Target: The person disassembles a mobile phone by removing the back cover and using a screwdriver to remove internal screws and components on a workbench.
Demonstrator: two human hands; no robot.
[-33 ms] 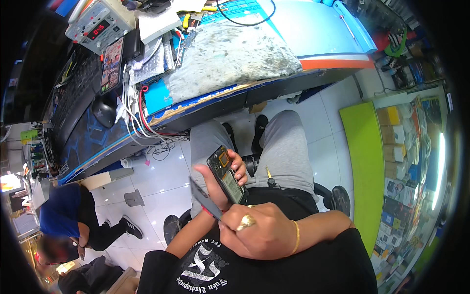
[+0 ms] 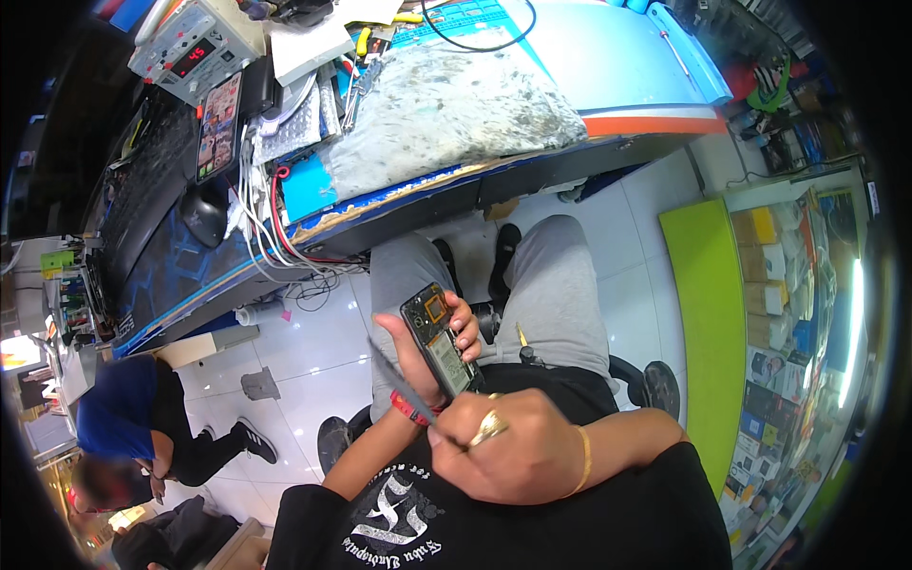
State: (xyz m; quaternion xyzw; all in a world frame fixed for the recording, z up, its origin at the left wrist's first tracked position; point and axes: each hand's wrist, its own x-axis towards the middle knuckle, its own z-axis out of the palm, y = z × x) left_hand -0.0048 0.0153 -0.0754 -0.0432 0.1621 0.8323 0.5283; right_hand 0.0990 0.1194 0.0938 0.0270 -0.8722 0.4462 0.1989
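Note:
My left hand [image 2: 409,355] holds a smartphone [image 2: 435,328] above my lap, its fingers wrapped round the right edge and the thumb standing off to the left. The phone's back is off, so a copper-coloured square and a pale battery show inside. My right hand [image 2: 508,442], wearing a gold ring, is closed in front of the phone's lower end. It grips a thin grey panel [image 2: 391,372], shaped like a phone back cover and seen nearly edge-on. The panel slants up to the left, across a red wristband [image 2: 410,408] on my left wrist. My right hand hides the phone's bottom end.
Ahead stands a workbench with a stained grey mat [image 2: 456,114], a blue mat [image 2: 617,57], a power supply [image 2: 195,52], another phone [image 2: 218,128] and a mouse [image 2: 202,220]. Cables [image 2: 266,223] hang off its edge. A glass display case [image 2: 788,351] is at right; a person [image 2: 128,418] sits at left.
My right hand has shifted slightly to the right, and the panel has turned more edge-on, uncovering more of the wristband. The phone and my left hand have barely moved.

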